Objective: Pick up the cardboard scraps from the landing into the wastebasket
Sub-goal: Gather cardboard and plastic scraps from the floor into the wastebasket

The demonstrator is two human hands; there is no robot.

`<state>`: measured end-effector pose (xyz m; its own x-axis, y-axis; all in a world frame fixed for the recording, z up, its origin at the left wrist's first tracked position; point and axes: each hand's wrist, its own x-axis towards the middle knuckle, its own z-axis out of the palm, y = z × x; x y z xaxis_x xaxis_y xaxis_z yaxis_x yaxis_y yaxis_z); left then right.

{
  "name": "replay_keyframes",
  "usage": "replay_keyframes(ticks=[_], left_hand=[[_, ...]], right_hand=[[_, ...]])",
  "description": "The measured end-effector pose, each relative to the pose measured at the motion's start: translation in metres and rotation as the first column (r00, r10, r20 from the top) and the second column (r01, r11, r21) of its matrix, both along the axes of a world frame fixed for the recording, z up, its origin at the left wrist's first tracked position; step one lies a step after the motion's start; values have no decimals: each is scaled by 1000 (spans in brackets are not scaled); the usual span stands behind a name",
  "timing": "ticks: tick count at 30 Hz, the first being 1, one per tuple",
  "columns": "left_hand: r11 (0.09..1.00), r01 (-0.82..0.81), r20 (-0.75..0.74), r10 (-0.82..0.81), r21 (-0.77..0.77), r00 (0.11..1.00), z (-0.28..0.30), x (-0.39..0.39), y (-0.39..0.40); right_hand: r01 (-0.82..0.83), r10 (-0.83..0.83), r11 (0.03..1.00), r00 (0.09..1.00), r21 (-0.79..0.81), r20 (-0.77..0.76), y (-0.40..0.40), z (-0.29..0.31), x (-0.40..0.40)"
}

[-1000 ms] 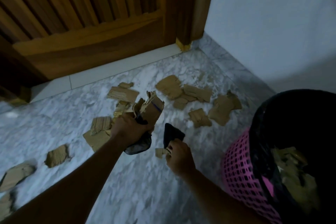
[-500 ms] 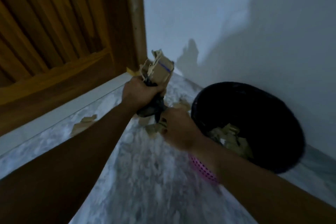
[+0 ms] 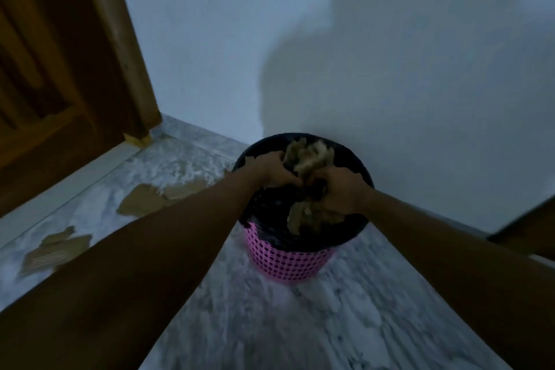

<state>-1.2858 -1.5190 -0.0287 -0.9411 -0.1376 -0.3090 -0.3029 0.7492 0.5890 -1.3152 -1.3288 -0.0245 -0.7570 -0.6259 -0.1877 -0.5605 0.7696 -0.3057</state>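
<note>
A: Report finger state, both hands.

B: Left hand [image 3: 274, 170]: fingers curled tight around a bundle of cardboard scraps [image 3: 309, 156]. Right hand [image 3: 338, 191]: fingers also curled inward against the same bundle from the other side. The frame is blurred, so I cannot tell individual fingertip contact, nor whether the dark item seen in the hands earlier is there now.

A: Position of the bundle?

B: Directly above the open mouth of the wastebasket [image 3: 288, 261], between the two hands. More scraps [image 3: 303, 218] lie lower, inside the black liner [image 3: 354, 227], below the right hand.

A: Change since half a second ago?

B: Then, the left hand held the bundle raised, short of the rim and to the left of the basket; the right hand sat lower, near the rim. Now both hands are over the opening, knuckles close together, forearms converging on it. The view has swung too: the basket, formerly at the right, now sits centre frame.

A: Surroundings?

B: The basket is pink lattice plastic, standing on the marble floor [image 3: 270, 324] close against the white wall [image 3: 390, 54]. Loose scraps [image 3: 141, 201] remain on the floor to the left, with another piece [image 3: 57, 251] nearer the left edge. The wooden door [image 3: 60, 69] stands behind them.
</note>
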Motion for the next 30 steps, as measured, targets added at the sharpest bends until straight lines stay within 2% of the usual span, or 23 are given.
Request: replay_keyframes(ticks=[1, 3, 6, 10, 14, 20, 23, 26, 28, 30], left_hand=[[1000, 23, 53, -22, -16, 998, -7, 1, 1], [998, 46, 68, -44, -32, 997, -14, 2, 0], [994, 73, -16, -75, -86, 997, -12, 8, -8], [992, 78, -206, -98, -104, 974, 8, 28, -32], [997, -20, -331, -6, -75, 943, 34, 62, -81], [959, -276, -359, 234, -69, 903, 39, 137, -193], [917, -390, -304, 351, -77, 886, 13, 166, -239], [894, -439, -207, 414, -87, 886, -27, 187, -271], [880, -469, -138, 457, -76, 879, -62, 194, -288], [874, -479, -97, 471, -84, 877, -96, 201, -298]], right_hand=[[22, -22, 999, 1000, 36, 9, 2, -3, -3], [58, -59, 997, 998, 59, 7, 4, -3, -6], [59, -58, 997, 998, 53, -13, 4, 8, -8], [46, -47, 999, 992, -12, -113, -15, 40, 7], [-19, 5, 997, 982, -69, -190, -63, 79, 36], [-125, 94, 982, 974, -141, -205, -176, 86, 63], [-147, 128, 967, 987, -207, -102, -235, 56, 75], [-127, 141, 958, 989, -259, 36, -284, -2, 83], [-70, 111, 967, 981, -245, 159, -307, -53, 83], [-13, 56, 980, 975, -196, 217, -318, -106, 79]])
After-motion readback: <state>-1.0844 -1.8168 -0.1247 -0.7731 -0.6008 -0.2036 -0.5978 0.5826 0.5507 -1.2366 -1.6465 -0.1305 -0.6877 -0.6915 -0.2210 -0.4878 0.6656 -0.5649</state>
